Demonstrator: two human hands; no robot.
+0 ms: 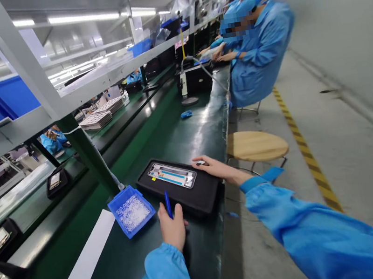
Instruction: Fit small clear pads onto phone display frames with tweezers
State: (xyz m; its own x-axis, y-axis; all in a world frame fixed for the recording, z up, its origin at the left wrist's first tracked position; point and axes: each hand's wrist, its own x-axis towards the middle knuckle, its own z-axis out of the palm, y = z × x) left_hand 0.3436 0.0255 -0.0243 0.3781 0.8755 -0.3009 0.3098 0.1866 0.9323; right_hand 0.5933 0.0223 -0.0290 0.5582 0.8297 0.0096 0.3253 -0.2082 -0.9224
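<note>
"Left to right?"

"I see a white strip (82, 264), a post (92, 157) and a blue bin (143, 226) on the surface (129, 266); my left hand (173, 230) pinching a pen (168, 204); the phone (172, 174) on a black tray (198, 194)."

"Right hand (215, 169)?"

"At the tray's edge; grip, I can't tell. Beyond: stool (257, 145), grey floor (365, 172)."

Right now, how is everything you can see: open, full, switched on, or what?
Phone: uncovered, insides showing
Black tray: flat on the bench
Blue tool: held in the left hand
Blue bin: holding many small pale pieces
Overhead lights: lit
Wooden stool: upright
</note>
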